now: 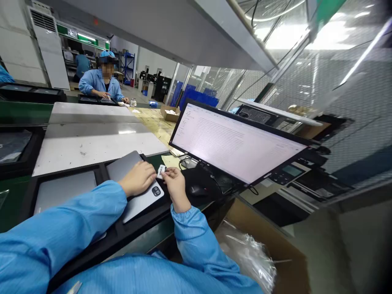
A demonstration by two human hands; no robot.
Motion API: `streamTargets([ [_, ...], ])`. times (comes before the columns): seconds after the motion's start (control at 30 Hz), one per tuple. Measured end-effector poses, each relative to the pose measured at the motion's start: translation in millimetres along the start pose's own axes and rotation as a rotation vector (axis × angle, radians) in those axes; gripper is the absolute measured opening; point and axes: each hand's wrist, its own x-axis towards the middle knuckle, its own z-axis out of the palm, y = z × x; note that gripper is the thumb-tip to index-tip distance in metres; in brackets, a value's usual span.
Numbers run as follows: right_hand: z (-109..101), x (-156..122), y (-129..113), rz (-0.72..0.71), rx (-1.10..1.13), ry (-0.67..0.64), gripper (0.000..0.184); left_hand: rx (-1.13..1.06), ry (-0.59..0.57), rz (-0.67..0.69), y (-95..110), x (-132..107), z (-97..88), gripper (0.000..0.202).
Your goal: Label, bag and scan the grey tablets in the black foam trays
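A silver-grey tablet (143,205), its camera corner toward the lower right, lies slightly askew over the black foam tray (101,170). Across the middle of its back rests my left hand (136,178), the fingers curled together toward the tablet's right edge; their tips are partly hidden. Beside those fingertips, my right hand (175,183) pinches a small white piece with dark marks (161,171) between thumb and fingers. A second grey tablet (65,190) sits in the left compartment of the tray, partly covered by my left sleeve.
A monitor (235,141) stands tilted at the right, with a mouse (197,190) before it. White boards (92,141) lie ahead. An open carton with clear plastic (245,249) is low right. A shelf (183,32) hangs overhead. A co-worker (102,81) sits across.
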Motion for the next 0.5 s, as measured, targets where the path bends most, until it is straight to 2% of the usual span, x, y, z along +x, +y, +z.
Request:
streamTargets([
  [0.07, 5, -2, 0, 0.011, -0.154, -0.192, 0.029, -0.04, 0.207, 0.022, -2, -6, -20.1, 0.048],
  [0.13, 10, -6, -1, -0.064, -0.416, -0.36, 0.024, -0.094, 0.343, 0.08, -6, -16, -38.3, 0.043],
  [0.17, 13, -8, -1, -0.131, -0.56, -0.395, 0.024, -0.118, 0.37, 0.11, -8, -21, -44.7, 0.04],
  [0.23, 16, -9, -1, -0.264, -0.778, -0.376, 0.024, -0.147, 0.363, 0.128, -11, -30, -48.7, 0.033],
  [0.27, 16, -9, 0, -0.31, -0.817, -0.34, 0.022, -0.148, 0.328, 0.108, -11, -32, -45.6, 0.032],
  [0.33, 13, -8, 1, -0.355, -0.763, -0.244, 0.014, -0.127, 0.185, 0.041, -9, -35, -30.6, 0.037],
  [0.4, 6, -8, 2, -0.361, -0.628, -0.117, 0.006, -0.077, -0.054, -0.027, -3, -34, -9.5, 0.045],
  [0.5, -6, -10, 3, -0.337, -0.458, 0.036, 0.022, 0.012, -0.433, -0.106, 8, -30, 13.1, 0.053],
])
